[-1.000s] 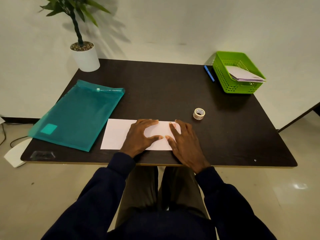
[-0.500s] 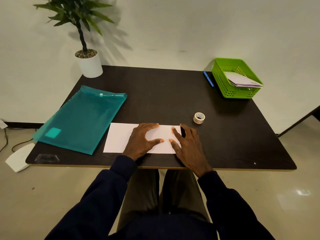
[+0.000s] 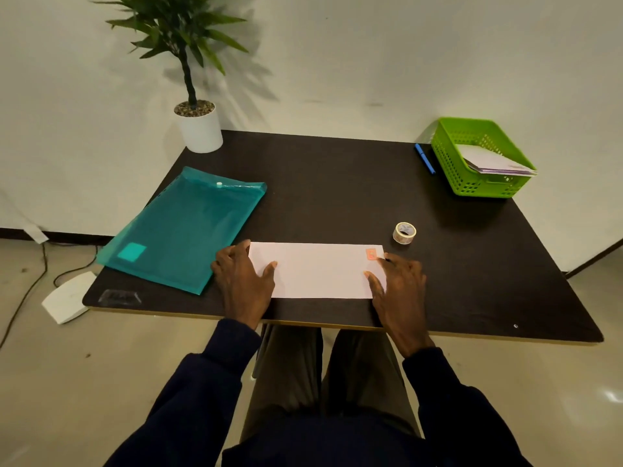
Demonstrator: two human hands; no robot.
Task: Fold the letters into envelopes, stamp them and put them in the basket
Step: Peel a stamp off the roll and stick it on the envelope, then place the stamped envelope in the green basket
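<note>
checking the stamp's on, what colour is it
Orange-red. The stamp sits at the envelope's top right corner, by the right hand; the head view shows it.

Left hand (image 3: 243,279) palm down, fingers loosely bent, right hand (image 3: 400,285) palm down, fingers flat, hands well apart

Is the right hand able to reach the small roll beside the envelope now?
Probably yes. The small roll stands just beyond the right hand, which rests on the right end of the envelope; only bare table lies between them.
</note>
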